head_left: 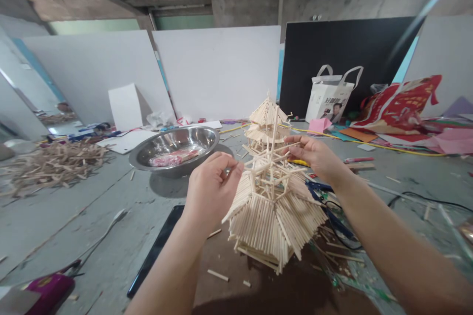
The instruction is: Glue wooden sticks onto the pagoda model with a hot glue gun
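Note:
A pagoda model of thin wooden sticks (258, 219) stands in front of me, with a flared lower roof and an open stick frame above it. A taller stick post (275, 133) rises from its middle. My right hand (316, 157), at the frame's upper right, pinches a thin wooden stick (293, 146) between thumb and fingers. On the left side of the frame, my left hand (212, 189) has thumb and fingertips pressed together; whatever is between them is hidden. Behind the model rises a second, pointed stick roof (268, 110).
A steel basin (173, 167) with plastic packets stands at left, beyond a dark flat device (157, 251). A stick pile (55, 165) lies farther left. A purple tool (51, 288) is at lower left. Blue-handled pliers (338, 224), cables and scraps lie right; a white bag (328, 96) stands behind.

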The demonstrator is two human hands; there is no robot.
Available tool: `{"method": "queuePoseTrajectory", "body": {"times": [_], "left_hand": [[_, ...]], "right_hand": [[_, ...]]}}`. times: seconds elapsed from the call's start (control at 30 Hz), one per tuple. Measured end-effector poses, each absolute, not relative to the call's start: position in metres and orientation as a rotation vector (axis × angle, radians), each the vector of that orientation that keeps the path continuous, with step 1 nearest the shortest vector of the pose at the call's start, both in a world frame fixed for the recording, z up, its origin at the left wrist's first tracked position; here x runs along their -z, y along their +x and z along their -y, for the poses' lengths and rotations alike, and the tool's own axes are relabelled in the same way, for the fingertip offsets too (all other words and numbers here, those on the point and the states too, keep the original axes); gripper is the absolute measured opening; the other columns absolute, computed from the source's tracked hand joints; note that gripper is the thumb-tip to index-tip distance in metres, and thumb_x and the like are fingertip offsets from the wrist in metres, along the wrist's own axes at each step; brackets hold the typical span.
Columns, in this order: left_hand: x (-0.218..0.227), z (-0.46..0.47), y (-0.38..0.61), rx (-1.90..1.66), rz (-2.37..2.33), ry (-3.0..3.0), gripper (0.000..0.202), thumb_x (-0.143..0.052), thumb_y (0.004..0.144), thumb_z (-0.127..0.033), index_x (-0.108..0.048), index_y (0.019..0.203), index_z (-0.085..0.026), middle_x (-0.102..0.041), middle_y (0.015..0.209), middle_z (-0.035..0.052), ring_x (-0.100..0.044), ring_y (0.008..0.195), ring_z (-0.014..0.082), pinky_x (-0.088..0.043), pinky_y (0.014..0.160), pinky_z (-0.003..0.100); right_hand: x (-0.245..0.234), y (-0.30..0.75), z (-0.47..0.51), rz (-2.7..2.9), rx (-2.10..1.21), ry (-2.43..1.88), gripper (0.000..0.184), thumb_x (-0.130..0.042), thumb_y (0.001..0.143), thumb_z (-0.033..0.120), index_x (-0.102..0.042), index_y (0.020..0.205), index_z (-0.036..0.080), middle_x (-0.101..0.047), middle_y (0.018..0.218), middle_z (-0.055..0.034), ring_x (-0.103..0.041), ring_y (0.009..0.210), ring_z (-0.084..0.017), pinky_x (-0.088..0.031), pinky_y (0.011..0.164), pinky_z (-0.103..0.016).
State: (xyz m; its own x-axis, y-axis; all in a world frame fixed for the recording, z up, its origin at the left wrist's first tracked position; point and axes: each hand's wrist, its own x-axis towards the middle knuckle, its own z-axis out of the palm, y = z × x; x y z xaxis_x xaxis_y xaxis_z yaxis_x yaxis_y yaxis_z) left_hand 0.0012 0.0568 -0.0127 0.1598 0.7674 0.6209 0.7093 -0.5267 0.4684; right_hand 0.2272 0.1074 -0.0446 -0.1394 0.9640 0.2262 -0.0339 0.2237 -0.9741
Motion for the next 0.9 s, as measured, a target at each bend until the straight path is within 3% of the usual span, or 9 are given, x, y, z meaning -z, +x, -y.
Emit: {"method": "queuePoseTrajectory", "body": {"times": [0.9], "left_hand": [[0.0153, -0.059, 0.0021, -1.316, -1.567, 2.376, 0.019, -0.047, 0.076, -0.026, -0.049, 0.059, -0.018, -0.048, 0.056, -0.0015, -0.04, 0.051, 0.0086, -0.029, 0.048, 0.023]], "right_hand": [[0.0437, 0.2259, -0.1072, 1.401, -1.165, -0.938, 0.027, -0.059, 0.071, 0.031, -0.051, 0.094, 0.02, -0.064, 0.081, -0.0008, -0.059, 0.074, -0.012, -0.043, 0.074, -0.03]]}}
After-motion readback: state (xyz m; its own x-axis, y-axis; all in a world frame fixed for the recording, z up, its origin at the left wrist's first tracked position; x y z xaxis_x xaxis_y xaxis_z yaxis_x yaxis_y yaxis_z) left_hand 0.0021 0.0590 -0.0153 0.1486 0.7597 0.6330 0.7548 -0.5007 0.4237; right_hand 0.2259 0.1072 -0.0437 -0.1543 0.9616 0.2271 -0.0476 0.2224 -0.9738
